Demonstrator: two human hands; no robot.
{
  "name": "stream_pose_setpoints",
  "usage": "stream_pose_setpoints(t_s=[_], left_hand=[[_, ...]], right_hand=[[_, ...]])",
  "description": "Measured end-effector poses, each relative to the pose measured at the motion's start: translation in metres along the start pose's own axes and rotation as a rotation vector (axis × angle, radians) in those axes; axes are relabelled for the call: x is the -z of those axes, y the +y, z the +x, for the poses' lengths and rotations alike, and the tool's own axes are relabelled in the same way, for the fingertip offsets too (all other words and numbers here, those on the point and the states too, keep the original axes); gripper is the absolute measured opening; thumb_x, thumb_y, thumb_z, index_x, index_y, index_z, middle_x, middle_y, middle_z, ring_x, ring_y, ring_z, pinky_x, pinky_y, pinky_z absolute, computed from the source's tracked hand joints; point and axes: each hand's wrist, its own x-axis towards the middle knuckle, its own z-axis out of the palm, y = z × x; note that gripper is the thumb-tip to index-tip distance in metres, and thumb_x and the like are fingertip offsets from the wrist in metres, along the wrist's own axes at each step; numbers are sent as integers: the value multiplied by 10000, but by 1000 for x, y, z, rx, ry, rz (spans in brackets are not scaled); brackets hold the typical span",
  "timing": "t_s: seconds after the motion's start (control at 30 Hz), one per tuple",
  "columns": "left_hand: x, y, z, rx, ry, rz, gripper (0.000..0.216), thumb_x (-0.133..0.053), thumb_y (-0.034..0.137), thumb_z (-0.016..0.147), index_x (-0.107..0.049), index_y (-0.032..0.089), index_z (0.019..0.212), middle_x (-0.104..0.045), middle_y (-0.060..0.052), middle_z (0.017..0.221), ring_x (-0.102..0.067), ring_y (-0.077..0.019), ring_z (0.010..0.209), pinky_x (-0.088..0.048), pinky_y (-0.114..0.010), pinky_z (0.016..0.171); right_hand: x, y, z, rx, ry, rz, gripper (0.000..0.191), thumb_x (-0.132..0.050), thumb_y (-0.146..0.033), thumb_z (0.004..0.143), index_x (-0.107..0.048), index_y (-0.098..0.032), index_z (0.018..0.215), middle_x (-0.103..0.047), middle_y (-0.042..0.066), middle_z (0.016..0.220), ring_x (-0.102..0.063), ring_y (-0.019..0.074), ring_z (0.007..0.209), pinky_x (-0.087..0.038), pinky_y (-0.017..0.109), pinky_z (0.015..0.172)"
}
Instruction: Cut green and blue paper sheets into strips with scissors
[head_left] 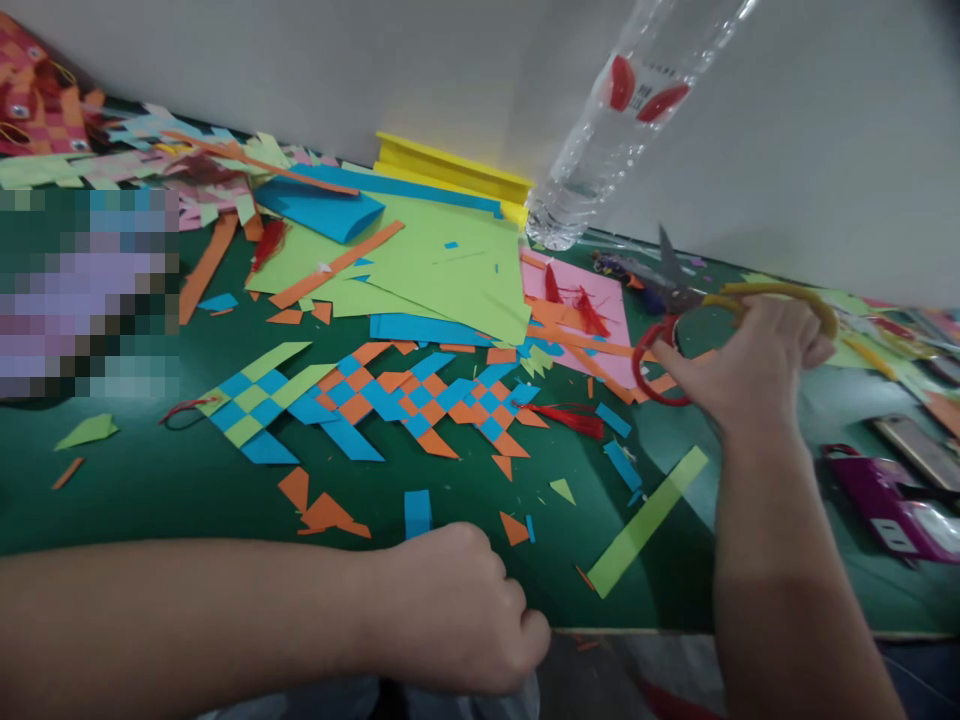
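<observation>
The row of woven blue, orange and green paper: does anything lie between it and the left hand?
Yes: a small rectangular blue paper scrap and a triangular orange paper scrap lie between the left hand and the woven paper row. Both look flat.

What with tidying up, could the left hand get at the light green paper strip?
Probably yes: the left hand, though curled, is near the light green paper strip; only a small orange sliver appears between, and the right forearm is beyond the strip.
</observation>
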Motion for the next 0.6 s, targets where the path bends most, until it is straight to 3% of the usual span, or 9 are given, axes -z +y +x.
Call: stream_pose_setpoints(t_s=[0.1, 0.37, 0.6], left_hand=[[0, 0, 0, -1, -13, 4, 266, -753, 243, 771, -524, 190, 646, -502, 44, 491, -497, -130, 395, -253, -290, 333], [-1, 0, -1, 9, 5, 0, 279, -775, 268, 757, -533, 189, 643, -513, 42, 491, -506, -137, 396, -251, -296, 325], [2, 1, 4, 11, -38, -20, 285, -791, 265, 759, -545, 184, 640, -524, 43, 487, -490, -134, 384, -213, -304, 324]], right_hand=[[2, 2, 0, 59, -27, -6, 807, -642, -663, 666, -520, -108, 1239, -546, 220, 1206, -492, 439, 1196, -360, 622, 1044], [13, 15, 3, 371, 15, 165, 580, -629, -578, 720, -569, -195, 1151, -628, 139, 1068, -591, 360, 1054, -421, 564, 974], [36, 22, 3, 550, -236, 159, 547, -585, -642, 745, -673, -217, 1078, -731, 157, 1042, -651, 392, 1001, -475, 560, 906]])
